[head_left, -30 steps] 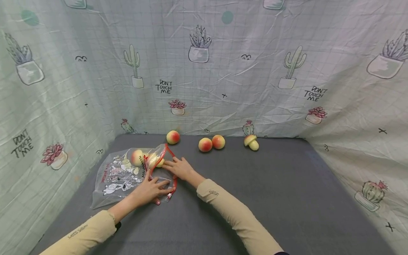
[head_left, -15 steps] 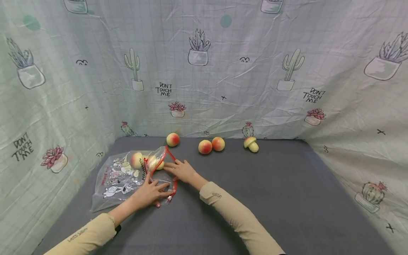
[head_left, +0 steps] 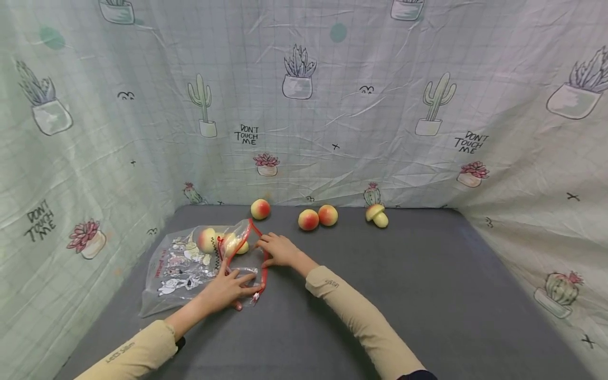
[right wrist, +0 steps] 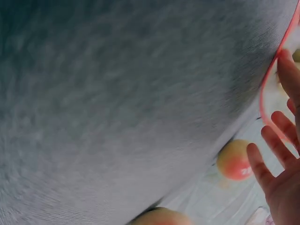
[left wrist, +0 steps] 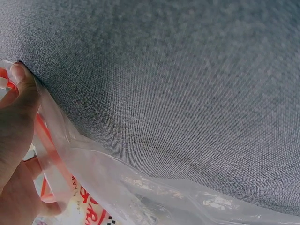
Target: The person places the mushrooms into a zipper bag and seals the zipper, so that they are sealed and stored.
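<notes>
A clear drawstring plastic bag (head_left: 163,282) with a red-edged mouth lies on the left of the table. Inside it are a peach (head_left: 207,240) and, by the mouth, a pale yellow rounded piece (head_left: 243,247), its kind partly hidden. My left hand (head_left: 227,290) holds the near side of the mouth, thumb and fingers on the rim; the left wrist view has the thumb at the plastic edge. My right hand (head_left: 284,250) is at the far right of the mouth, fingers extended and holding nothing, the thumb by the red edge.
Behind the bag sits a loose peach (head_left: 260,209). Two more, a front peach (head_left: 308,219) and a rear peach (head_left: 328,215), stand side by side. Farther right lies a toy mushroom (head_left: 377,216). A patterned curtain (head_left: 332,121) encloses the grey table (head_left: 404,295).
My right hand has drawn back slightly to the right, and its fingertips are now apart from the pale yellow piece. The left hand stays on the bag's mouth.
</notes>
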`<state>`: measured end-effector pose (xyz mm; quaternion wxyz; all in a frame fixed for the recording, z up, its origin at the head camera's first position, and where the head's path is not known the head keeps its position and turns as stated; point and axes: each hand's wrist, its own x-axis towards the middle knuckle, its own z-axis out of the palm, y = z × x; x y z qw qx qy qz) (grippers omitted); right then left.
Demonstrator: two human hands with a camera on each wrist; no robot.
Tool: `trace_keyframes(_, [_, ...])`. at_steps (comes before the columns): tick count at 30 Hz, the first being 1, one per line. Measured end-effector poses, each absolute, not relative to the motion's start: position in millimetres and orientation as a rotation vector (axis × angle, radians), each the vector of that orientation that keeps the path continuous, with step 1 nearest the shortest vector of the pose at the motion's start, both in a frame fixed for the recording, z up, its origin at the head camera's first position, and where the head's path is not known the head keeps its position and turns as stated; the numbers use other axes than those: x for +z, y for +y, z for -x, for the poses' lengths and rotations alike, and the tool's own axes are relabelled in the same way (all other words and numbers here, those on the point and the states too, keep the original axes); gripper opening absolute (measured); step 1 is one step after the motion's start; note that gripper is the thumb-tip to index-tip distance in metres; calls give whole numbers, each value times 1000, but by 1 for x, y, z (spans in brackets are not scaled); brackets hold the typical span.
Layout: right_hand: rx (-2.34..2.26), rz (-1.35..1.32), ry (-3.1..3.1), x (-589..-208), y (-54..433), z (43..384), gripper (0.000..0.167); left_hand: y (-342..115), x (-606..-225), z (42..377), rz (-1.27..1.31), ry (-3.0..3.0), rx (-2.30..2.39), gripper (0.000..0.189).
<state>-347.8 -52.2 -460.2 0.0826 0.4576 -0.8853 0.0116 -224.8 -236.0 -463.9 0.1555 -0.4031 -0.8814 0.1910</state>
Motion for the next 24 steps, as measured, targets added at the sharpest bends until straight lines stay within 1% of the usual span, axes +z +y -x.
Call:
trace_keyframes(6, [139,-1246,-2658,-461,-49,360,27,-237,-464,225,1151,-2519,548,67])
trace_keyframes(12, [189,-1144,-2656,-459,-45,376,18,-234,-465,225,1142,-2546,537,65])
trace_keyframes(16, [196,-1083,-2650,-457,-44,388,19,-231,-465,226,1135,-2556,533,63])
trace_keyframes(24, [181,-1037,-2675,-455,-54,406,34,-232,-464,224,1121,-2579,520,63])
